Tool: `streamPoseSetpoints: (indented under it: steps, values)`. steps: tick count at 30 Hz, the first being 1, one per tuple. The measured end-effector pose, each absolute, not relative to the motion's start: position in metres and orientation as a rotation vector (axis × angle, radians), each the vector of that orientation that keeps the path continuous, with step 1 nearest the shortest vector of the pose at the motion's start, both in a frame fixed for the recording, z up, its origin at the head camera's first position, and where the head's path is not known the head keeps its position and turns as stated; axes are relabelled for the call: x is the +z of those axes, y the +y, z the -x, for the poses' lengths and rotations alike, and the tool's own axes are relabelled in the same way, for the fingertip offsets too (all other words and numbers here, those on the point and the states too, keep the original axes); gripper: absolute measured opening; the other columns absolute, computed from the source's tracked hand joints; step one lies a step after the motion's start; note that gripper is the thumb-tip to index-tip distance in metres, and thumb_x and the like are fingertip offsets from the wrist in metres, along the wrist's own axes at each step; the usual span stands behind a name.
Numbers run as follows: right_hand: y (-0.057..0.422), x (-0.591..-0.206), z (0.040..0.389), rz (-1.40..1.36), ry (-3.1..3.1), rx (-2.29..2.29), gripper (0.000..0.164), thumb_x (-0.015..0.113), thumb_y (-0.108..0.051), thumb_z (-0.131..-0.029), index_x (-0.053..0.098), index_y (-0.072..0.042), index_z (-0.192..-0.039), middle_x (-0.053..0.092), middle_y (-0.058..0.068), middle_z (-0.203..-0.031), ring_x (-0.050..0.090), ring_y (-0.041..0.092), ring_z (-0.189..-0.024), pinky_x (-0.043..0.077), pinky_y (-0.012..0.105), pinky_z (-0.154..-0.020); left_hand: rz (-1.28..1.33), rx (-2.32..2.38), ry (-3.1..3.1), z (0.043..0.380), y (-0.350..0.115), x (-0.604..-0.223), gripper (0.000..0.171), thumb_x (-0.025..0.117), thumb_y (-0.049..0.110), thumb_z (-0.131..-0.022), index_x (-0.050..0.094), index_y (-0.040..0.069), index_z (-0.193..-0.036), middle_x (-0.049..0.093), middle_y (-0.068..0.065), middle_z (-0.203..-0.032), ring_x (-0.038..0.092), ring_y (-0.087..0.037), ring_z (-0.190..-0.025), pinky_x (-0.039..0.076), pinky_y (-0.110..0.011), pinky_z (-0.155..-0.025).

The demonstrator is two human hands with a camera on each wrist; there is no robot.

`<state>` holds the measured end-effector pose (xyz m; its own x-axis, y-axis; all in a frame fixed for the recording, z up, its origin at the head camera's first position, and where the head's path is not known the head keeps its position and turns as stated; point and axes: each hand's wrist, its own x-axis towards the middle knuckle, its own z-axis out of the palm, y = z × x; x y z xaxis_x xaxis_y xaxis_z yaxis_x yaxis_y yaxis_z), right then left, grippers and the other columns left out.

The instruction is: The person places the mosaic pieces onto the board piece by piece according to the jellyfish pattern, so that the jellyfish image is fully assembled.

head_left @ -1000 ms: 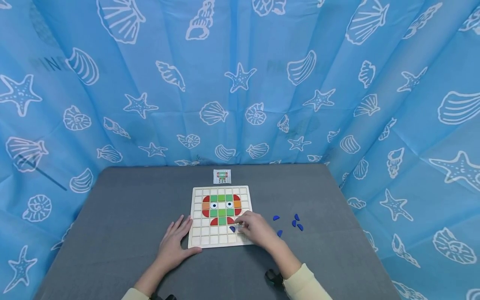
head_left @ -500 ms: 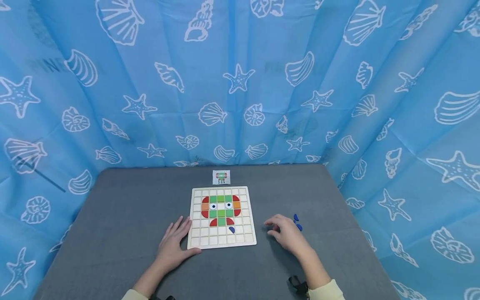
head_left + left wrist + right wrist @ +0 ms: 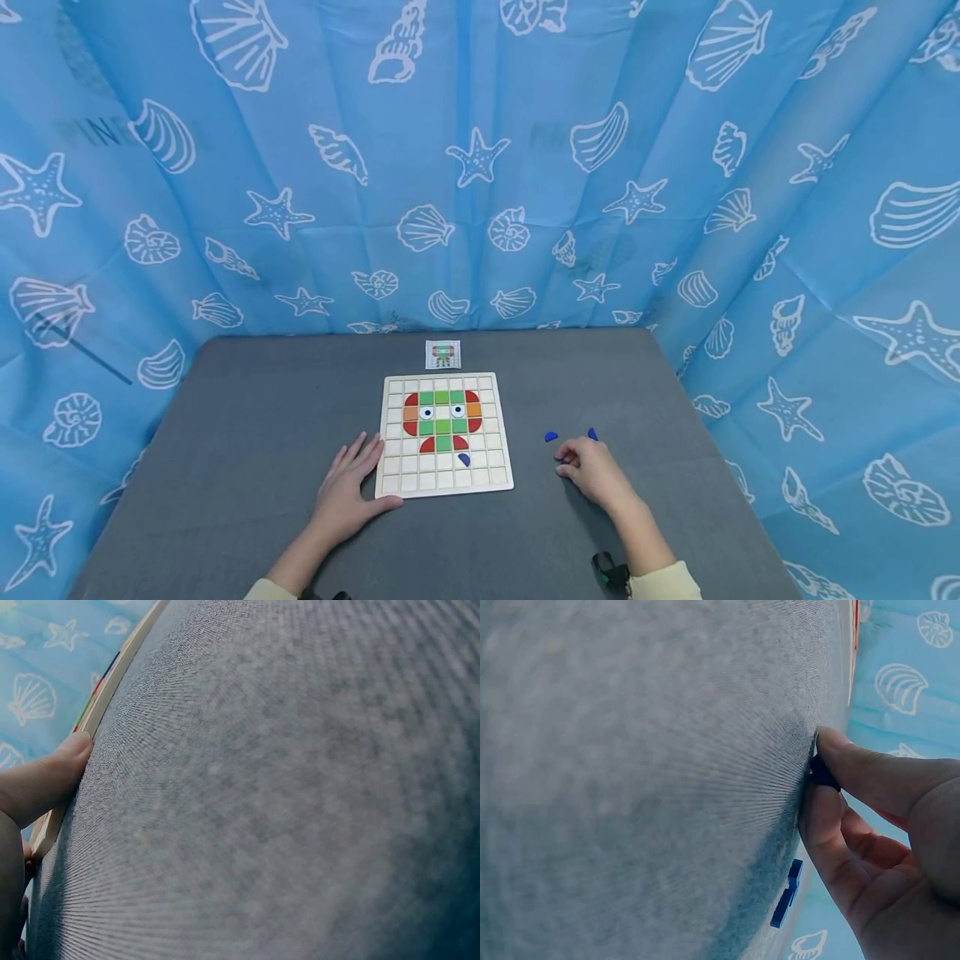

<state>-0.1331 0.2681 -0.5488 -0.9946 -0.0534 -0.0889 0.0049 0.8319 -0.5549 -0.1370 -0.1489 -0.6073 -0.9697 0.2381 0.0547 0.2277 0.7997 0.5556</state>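
A pale square grid board (image 3: 411, 482) lies mid-table with red, green and orange tiles and two eye tiles forming a figure. Below the figure sits one blue half-round tile (image 3: 464, 459). My left hand (image 3: 345, 487) lies spread at the board's left front corner, its thumb (image 3: 71, 750) against the front edge. To the right of the board, my right hand (image 3: 592, 471) pinches another blue half-round tile (image 3: 824, 774) between thumb and index finger, down at the tabletop. Loose blue half-round tiles (image 3: 551, 437) lie around it; the hand hides some of them in the head view.
A small picture card (image 3: 443, 355) showing a similar figure lies behind the board. The grey cloth-covered table (image 3: 285, 400) ends at a blue curtain (image 3: 480, 167) printed with shells and starfish, which also runs along the sides.
My right hand has left the board, moved right to the loose blue tiles and now pinches one of them. The blue tile on the board stays in place. My left hand has not moved.
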Motion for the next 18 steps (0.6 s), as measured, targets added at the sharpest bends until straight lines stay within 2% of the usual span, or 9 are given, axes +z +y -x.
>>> streamPoseSetpoints:
  steps: [5,10,14,18]
  values:
    - [0.2669,-0.5491,0.1362,0.010,2.938,-0.875,0.009,0.080,-0.004,-0.085,0.073,-0.010,-0.086,0.066,-0.002,-0.078,0.060,0.008,-0.071,0.054,0.031,-0.065,-0.379,0.921,2.965,0.1368,-0.1490,-0.6079,0.110,0.076,0.073,-0.070,0.041,0.013,-0.155,0.038,-0.006,-0.161,0.026,-0.032,-0.154,0.017,-0.053,-0.125]
    - [0.2639,-0.5516,0.1371,0.052,3.047,-0.746,0.013,0.080,-0.001,-0.083,0.071,-0.010,-0.083,0.065,0.000,-0.081,0.062,0.012,-0.073,0.055,0.032,-0.066,-0.389,0.932,2.972,0.1369,-0.1496,-0.6084,0.110,0.077,0.072,-0.070,0.041,0.013,-0.155,0.039,-0.007,-0.161,0.026,-0.032,-0.153,0.017,-0.054,-0.124]
    - [0.2609,-0.5524,0.1340,0.150,3.087,-0.676,0.013,0.082,-0.004,-0.081,0.073,-0.012,-0.087,0.062,0.000,-0.083,0.059,0.012,-0.074,0.054,0.031,-0.066,-0.397,0.936,2.974,0.1369,-0.1496,-0.6082,0.109,0.077,0.071,-0.070,0.041,0.012,-0.155,0.038,-0.007,-0.161,0.026,-0.033,-0.153,0.016,-0.054,-0.124]
    - [0.2609,-0.5514,0.1298,0.251,3.021,-0.765,0.019,0.084,-0.006,-0.080,0.075,-0.013,-0.095,0.064,-0.002,-0.088,0.055,0.010,-0.073,0.050,0.028,-0.066,-0.400,0.940,2.959,0.1367,-0.1492,-0.6077,0.109,0.077,0.071,-0.071,0.041,0.013,-0.155,0.038,-0.006,-0.162,0.025,-0.033,-0.154,0.016,-0.054,-0.124]
